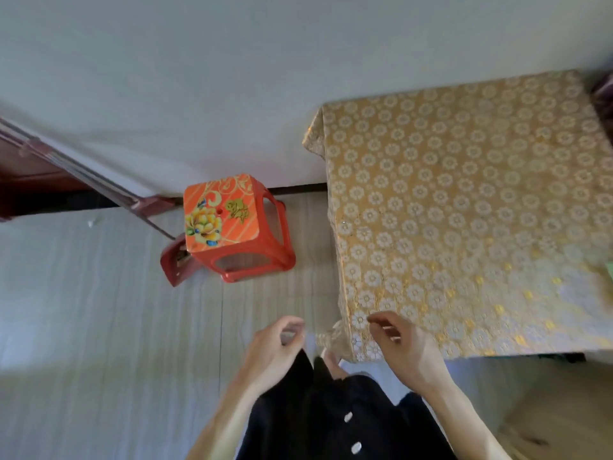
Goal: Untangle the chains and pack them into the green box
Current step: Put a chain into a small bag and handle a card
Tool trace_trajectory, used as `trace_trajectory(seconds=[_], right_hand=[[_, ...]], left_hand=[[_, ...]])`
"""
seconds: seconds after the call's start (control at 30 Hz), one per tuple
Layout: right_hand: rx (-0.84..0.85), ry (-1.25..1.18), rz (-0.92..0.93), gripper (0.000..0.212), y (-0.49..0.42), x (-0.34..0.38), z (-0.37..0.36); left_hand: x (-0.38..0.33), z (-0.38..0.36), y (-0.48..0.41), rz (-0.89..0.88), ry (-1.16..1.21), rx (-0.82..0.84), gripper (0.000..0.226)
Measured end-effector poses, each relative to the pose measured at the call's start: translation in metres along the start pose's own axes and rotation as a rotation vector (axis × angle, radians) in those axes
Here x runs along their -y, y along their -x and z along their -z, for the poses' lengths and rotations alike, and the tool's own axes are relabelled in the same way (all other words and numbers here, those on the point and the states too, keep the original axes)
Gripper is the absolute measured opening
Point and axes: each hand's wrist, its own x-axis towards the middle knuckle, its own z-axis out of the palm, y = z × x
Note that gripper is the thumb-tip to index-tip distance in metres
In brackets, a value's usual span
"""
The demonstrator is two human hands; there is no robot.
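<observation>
Fingers (293,324) curled, left hand (277,346), right hand (399,341)

The tabletop (464,194) lies open from its left edge to the far edge, with room for a hand to sweep. A stool (232,220) stands on the floor (311,234) left of that edge, a strip of floor between them. At the near left corner a cloth fold (331,338) droops between the left hand (278,346) and the right hand (398,340).

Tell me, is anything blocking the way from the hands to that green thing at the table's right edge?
Nothing visible does: only patterned tablecloth lies between the right hand and the green sliver. No chain can be made out.
</observation>
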Motion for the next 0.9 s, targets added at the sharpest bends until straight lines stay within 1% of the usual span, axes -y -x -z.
trace_trajectory(seconds=[0.13,0.2,0.27,0.4,0.53,0.6,0.73,0.8,0.9], right_hand=[[-0.05,0.042,-0.024,0.015,-0.021,0.021,0.005],[-0.05,0.078,-0.051,0.018,-0.033,0.028,0.005],[-0.068,0.051,-0.111,0.017,-0.047,0.034,0.005],[-0.194,-0.053,-0.227,0.016,-0.074,0.048,0.005],[-0.337,-0.167,-0.349,0.015,-0.104,0.067,-0.001],[-0.409,-0.23,-0.388,0.013,-0.122,0.074,-0.006],[-0.49,-0.376,-0.448,0.014,-0.151,0.079,-0.024],[-0.503,-0.422,-0.459,0.013,-0.164,0.08,-0.036],[-0.479,-0.459,-0.486,0.012,-0.189,0.076,-0.055]], left_hand=[[-0.033,0.025,-0.048,-0.027,-0.033,0.058,0.016],[-0.046,0.034,-0.072,-0.048,-0.055,0.116,0.018],[-0.056,0.042,-0.098,-0.062,-0.086,0.186,0.019],[-0.079,0.064,-0.15,-0.107,-0.222,0.347,0.018],[-0.111,0.096,-0.213,-0.231,-0.422,0.475,0.023],[-0.129,0.108,-0.25,-0.284,-0.509,0.493,0.025],[-0.159,0.117,-0.315,-0.389,-0.631,0.463,0.023],[-0.168,0.114,-0.336,-0.413,-0.636,0.456,0.022],[-0.17,0.101,-0.361,-0.457,-0.647,0.46,0.025]])
